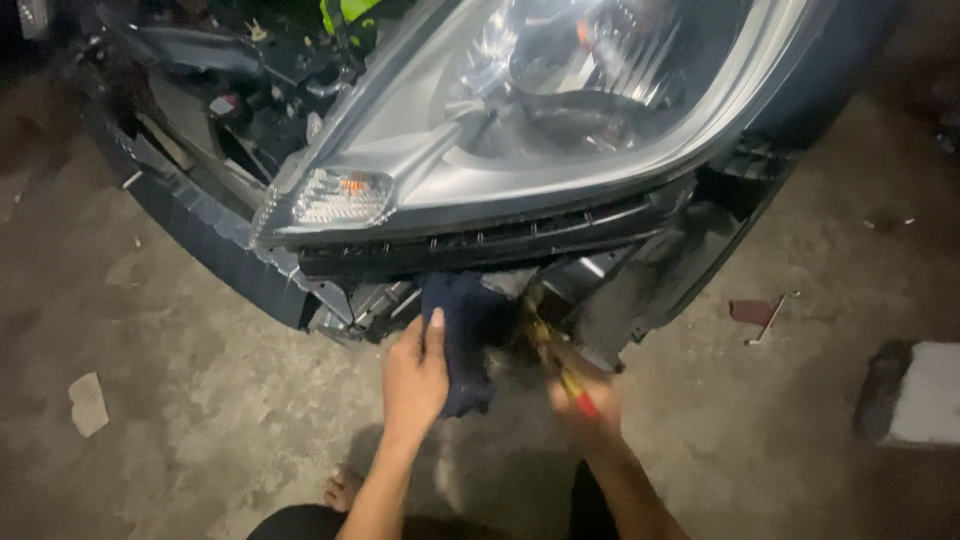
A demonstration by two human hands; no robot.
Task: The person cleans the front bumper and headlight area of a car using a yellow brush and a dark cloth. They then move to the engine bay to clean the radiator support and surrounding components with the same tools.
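On the far left the concrete floor (200,400) carries a pale scrap (88,403), well apart from the work. Next comes the car front with its bumper already off: the dark crossmember (190,215) is bare, brackets and wiring are exposed, and the headlight (520,110) with its small turn signal lamp (340,197) sits in place above a black slotted strip (480,245). Under this strip the left hand (415,375) holds a dark blue cloth (465,340); the fingers are closed on its left edge with the thumb on top, and the cloth is pressed up against the opening below the headlight. Just beside it, the right hand (585,395) is wrapped around a tool with a red and yellow handle (560,365), whose tip goes into the same opening; the picture is blurred there, so I cannot tell what the tip touches. By my judgement the work is in the middle: the outer parts are removed, but the headlight is not yet released and the spot below it is in hand now. On the right, a small reddish piece (752,312) and a grey block (915,395) lie on the floor, away from both hands.
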